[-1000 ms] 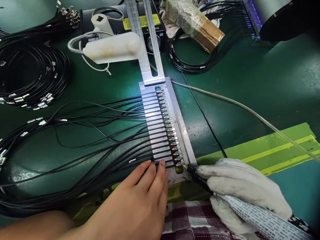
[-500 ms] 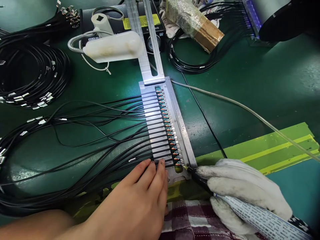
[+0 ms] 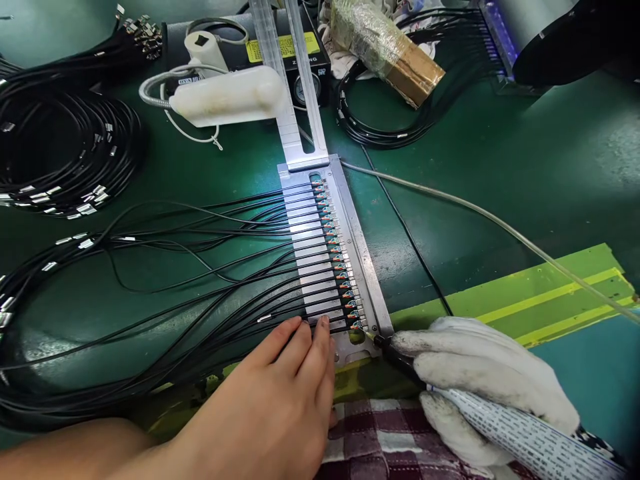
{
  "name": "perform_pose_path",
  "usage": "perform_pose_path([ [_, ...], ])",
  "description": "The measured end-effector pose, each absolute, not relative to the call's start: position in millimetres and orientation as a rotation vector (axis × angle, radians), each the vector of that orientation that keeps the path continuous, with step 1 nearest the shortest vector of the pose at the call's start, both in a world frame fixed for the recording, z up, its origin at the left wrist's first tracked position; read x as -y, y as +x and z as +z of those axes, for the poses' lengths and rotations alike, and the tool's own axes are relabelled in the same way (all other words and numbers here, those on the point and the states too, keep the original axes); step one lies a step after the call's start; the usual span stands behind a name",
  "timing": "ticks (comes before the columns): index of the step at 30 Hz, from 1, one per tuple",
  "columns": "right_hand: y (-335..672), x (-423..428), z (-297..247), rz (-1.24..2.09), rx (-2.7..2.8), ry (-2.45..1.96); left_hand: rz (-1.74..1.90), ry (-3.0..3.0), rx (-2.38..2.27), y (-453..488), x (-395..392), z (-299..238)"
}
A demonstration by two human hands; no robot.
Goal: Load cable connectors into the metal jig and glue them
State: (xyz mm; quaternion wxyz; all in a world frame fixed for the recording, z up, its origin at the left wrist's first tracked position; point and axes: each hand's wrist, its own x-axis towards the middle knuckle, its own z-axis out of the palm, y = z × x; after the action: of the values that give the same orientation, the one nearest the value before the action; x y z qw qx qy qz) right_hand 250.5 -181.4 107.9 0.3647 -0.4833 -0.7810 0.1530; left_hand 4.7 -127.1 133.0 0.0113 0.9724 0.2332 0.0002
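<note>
A flat metal fixture [image 3: 320,283] holds a row of black cables [image 3: 270,275] side by side. Their stripped coloured wire ends meet small metal connectors [image 3: 353,285] along its right part. My bare left hand [image 3: 287,393] lies with fingers stretched out, fingertips resting on the front cables at the fixture's near end; its thumb is mostly hidden. My right hand [image 3: 493,387], in a soiled white glove, is closed around a soldering iron [image 3: 403,360] with a black front and a print-covered handle. The iron's thin tip is at the frontmost connector.
Coiled black cables [image 3: 133,150] lie at left, another coil [image 3: 370,137] at the back. A white lamp [image 3: 227,97] hangs over the table, beside a black box with a gauge [image 3: 307,89]. A wrapped block [image 3: 385,50] lies behind. A pale cord [image 3: 475,208] crosses toward yellow tape [image 3: 560,293].
The camera view has shifted slightly. Both hands and the soldering iron stay in nearly the same place at the fixture's near end.
</note>
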Motion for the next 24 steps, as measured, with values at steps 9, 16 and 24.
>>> perform_pose_path([
  [9, 251.3, 181.6, 106.0, 0.387, 2.012, -1.237, 0.045, 3.043, -0.723, 4.0, 127.3, 129.7],
  [16, 250.0, 180.8, 104.9, 0.389, 1.989, -1.228, 0.025, 3.036, -0.721, 3.9, 127.2, 134.2],
  [24, 251.2, 176.0, 103.0, 0.386, 2.006, -1.194, 0.019, 3.038, -0.705, 3.9, 126.8, 132.0],
])
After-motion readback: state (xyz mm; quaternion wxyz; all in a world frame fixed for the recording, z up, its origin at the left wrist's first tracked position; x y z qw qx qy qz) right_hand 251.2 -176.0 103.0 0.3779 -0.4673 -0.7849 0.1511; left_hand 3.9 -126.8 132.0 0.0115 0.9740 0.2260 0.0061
